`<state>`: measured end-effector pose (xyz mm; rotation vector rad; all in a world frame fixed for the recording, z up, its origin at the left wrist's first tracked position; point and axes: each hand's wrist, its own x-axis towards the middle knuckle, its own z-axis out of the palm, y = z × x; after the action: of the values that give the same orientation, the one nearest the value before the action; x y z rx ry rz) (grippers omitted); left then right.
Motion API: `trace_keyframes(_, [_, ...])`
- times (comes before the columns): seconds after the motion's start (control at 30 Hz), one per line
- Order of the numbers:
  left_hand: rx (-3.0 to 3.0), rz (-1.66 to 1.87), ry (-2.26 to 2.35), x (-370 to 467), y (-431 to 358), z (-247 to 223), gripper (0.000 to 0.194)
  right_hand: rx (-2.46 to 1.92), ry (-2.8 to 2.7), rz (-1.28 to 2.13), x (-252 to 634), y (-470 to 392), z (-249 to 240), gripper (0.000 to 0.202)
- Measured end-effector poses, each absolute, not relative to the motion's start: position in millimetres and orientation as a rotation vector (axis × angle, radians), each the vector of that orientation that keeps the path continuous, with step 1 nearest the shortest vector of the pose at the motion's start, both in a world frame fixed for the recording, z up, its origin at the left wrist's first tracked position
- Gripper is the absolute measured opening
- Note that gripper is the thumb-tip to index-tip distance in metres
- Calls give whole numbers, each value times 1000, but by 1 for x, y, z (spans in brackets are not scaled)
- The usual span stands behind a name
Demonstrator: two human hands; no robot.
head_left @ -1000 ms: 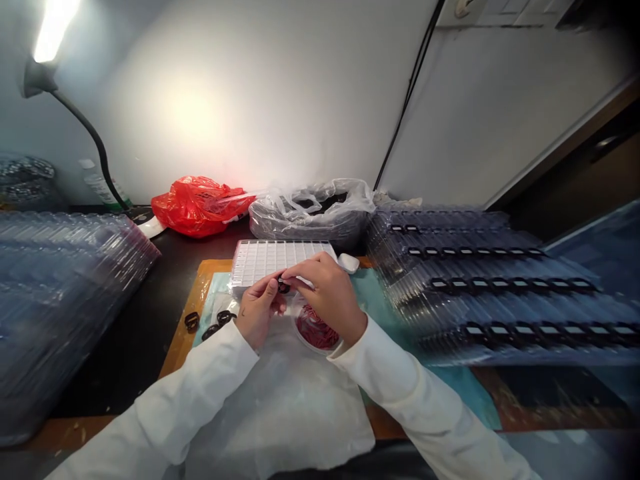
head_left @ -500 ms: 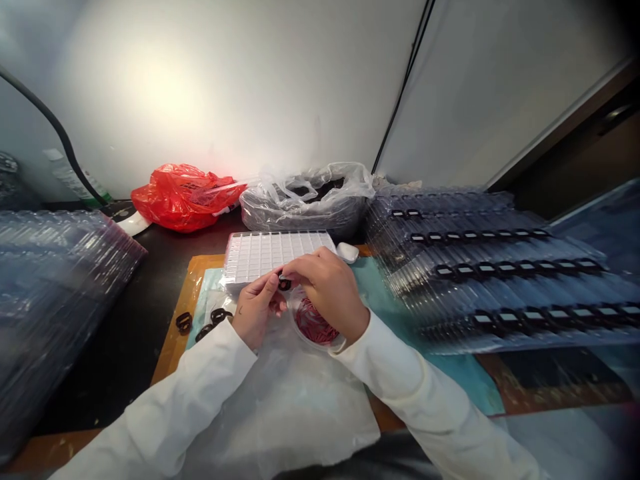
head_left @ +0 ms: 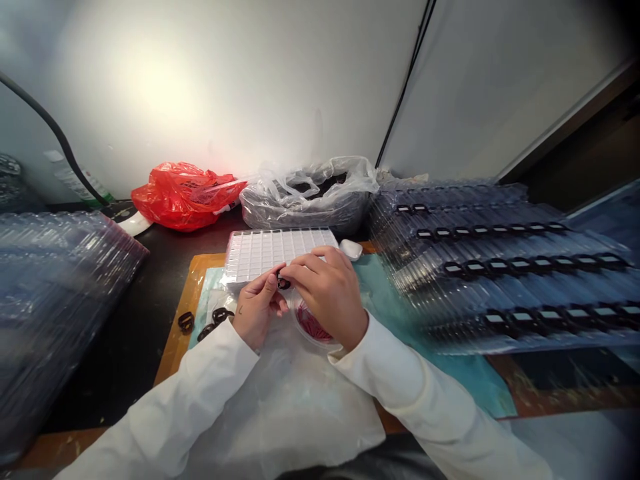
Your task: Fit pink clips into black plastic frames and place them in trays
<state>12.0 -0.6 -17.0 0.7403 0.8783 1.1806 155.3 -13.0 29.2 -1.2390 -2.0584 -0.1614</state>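
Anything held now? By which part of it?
A small black piece, pinched at its left side by the left hand and near its top by the right hand.

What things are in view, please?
Held part: one, black, centre
Loose loops: several, black, left
Gridded tray: one, white, centre
Round dish: one, translucent, centre, holding red pieces
Plastic bag: one, red, back left
Carrier bag: one, translucent, back centre
Tray stacks: two, clear, left and right
Framed parts: many, black, right stack
Rounded case: one, white, beside tray
Bottle: one, pale, back left
Lamp neck: one, black, back left
Mat: one, teal, centre
Sheet: one, whitish, near edge
Tabletop: one, black, beneath
Cabling: one run, black, wall
Left hand, right hand: two, white-sleeved, centre
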Motion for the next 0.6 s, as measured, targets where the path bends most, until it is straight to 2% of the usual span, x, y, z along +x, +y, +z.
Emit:
trace_keyframes(0.2, [702,1202,860,12,0,-14,48,-1153,-2027,-235,155,-13,26,14])
trace_keyframes(0.43, [723,1289,835,10,2,-9,47,-1103,-2174,-257,154,-19,36,30])
trace_keyframes(0.53, [728,1294,838,9,3,-8,50,-1199,-2156,-169,164,-24,50,31])
trace_keyframes(0.6, [754,1290,851,8,3,-7,50,-1366,-2197,22,174,-27,58,28])
